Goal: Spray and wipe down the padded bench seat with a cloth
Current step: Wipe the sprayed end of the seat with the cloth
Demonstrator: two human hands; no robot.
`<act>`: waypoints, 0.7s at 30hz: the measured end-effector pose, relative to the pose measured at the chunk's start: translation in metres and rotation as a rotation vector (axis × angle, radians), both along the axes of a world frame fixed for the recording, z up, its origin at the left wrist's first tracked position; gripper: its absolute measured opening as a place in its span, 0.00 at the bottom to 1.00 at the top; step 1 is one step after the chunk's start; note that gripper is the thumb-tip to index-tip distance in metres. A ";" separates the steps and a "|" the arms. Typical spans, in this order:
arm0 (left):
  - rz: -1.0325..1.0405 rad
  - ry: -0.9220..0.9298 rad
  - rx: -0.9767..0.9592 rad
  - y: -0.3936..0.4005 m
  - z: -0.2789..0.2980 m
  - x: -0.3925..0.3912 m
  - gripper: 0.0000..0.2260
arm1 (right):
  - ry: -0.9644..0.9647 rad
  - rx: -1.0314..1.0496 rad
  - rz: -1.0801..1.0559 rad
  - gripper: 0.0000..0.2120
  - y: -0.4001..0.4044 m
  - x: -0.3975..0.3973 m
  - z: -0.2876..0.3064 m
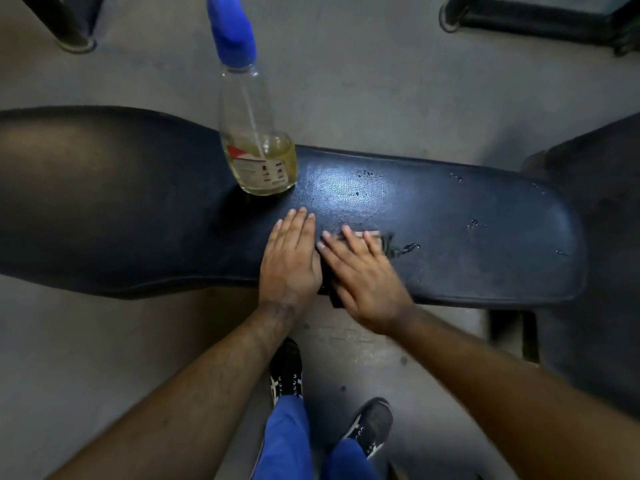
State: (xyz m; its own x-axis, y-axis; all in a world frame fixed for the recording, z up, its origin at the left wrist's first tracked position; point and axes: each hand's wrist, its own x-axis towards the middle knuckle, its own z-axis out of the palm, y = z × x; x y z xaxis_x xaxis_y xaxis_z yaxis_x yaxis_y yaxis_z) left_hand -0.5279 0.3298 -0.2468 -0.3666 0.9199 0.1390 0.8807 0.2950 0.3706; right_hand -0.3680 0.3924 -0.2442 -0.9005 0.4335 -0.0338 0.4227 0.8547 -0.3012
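Bench seat [450, 216] long axis left-right; hands [325, 265] flat on cloth [375, 237].

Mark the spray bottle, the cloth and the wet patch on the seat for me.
spray bottle [258, 157]: head view, on the lower clear body above the yellowish liquid.
cloth [375, 237]: head view, on the edge showing past the right hand's fingers.
wet patch [403, 249]: head view, on the streaks beside the cloth.
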 end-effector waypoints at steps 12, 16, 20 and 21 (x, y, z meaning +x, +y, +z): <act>0.038 0.175 -0.094 0.016 -0.013 0.009 0.25 | 0.010 0.023 -0.259 0.27 0.103 -0.025 -0.003; 0.038 0.193 -0.114 0.015 -0.010 0.009 0.25 | -0.020 -0.068 -0.340 0.27 0.089 -0.062 0.004; 0.041 0.197 -0.124 0.015 -0.011 0.009 0.25 | -0.040 -0.010 0.007 0.26 0.135 -0.043 0.000; 0.046 0.205 -0.120 0.016 -0.012 0.009 0.25 | -0.055 -0.011 -0.188 0.26 0.151 -0.046 0.000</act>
State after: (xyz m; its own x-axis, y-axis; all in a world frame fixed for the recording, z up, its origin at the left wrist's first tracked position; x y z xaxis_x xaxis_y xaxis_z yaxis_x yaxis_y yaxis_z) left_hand -0.5188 0.3461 -0.2588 -0.3842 0.9172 0.1059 0.9184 0.3679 0.1458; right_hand -0.4136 0.5436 -0.2441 -0.8005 0.5930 -0.0867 0.5906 0.7561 -0.2819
